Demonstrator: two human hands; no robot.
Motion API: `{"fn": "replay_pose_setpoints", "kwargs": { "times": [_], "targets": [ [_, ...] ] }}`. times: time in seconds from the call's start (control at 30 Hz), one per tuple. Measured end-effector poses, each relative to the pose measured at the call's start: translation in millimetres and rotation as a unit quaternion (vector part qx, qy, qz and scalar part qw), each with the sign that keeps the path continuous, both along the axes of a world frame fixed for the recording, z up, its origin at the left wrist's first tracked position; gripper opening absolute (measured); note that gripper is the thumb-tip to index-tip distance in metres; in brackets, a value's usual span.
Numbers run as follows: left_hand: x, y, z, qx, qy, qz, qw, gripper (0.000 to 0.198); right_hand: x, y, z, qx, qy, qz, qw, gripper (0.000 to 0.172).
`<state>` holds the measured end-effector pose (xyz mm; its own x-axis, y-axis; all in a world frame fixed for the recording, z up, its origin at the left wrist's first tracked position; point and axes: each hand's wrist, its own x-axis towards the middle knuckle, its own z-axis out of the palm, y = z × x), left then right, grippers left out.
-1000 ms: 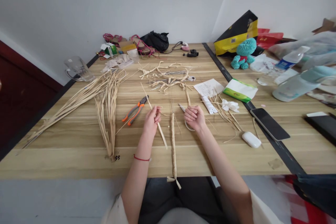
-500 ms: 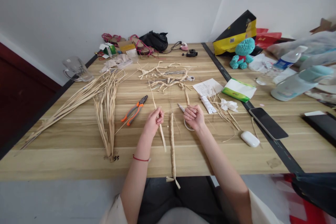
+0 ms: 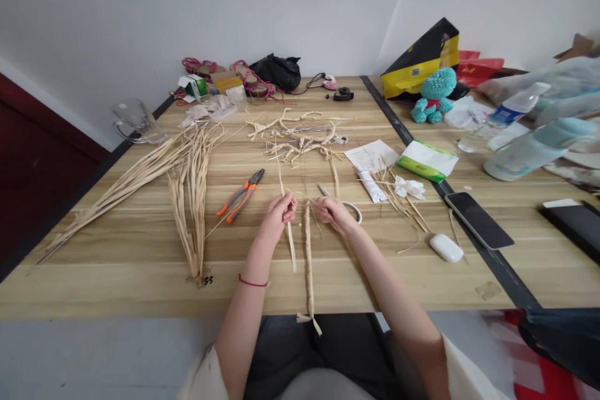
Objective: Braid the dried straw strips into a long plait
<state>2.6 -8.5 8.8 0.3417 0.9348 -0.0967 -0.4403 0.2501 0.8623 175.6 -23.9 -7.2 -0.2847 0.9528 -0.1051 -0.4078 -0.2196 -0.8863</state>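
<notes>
My left hand [image 3: 280, 209] is closed in a pinch on a flat pale straw strip [image 3: 291, 244], whose tail hangs down below the fingers. Close by on the right, my right hand [image 3: 334, 211] is also pinched, at the upper end of a straw-wrapped stem [image 3: 308, 256]. A thin straw strand seems to run between the hands, though it is hard to make out. The stem points towards me, and its knotted end reaches past the table edge. Partly under my right hand lie scissors [image 3: 359, 212], with the blade tip and one white handle showing.
Orange-handled pliers [image 3: 241, 195] and a straw bundle [image 3: 199, 194] lie to the left. Braided straw pieces [image 3: 300, 147] are behind my hands. On the right are a white tube [image 3: 372, 186], a phone [image 3: 480, 220], a white case [image 3: 446, 248] and a turquoise crocheted doll [image 3: 434, 97].
My right hand has moved left and slightly down to the stem's top, uncovering more of the scissors handle. The strand that stuck out to its right no longer shows. My left hand barely moved.
</notes>
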Motion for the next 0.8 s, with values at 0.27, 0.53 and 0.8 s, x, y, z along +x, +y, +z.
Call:
{"fn": "replay_pose_setpoints", "kwargs": {
  "times": [0.27, 0.53, 0.8],
  "targets": [
    [0, 0, 2.0, 0.004, -0.047, 0.002, 0.999, 0.030, -7, -4, -1.5, 0.025, -0.062, 0.021, 0.997, 0.026],
    [-8, 5, 3.8, -0.048, -0.130, 0.037, 0.990, 0.025, 7, -3, 5.9, 0.031, 0.158, -0.002, 0.987, 0.038],
    [-6, 5, 3.2, -0.065, -0.127, 0.040, 0.989, 0.019, 17, 3, 5.6, 0.034, 0.214, -0.097, 0.971, 0.042]
  ]
}}
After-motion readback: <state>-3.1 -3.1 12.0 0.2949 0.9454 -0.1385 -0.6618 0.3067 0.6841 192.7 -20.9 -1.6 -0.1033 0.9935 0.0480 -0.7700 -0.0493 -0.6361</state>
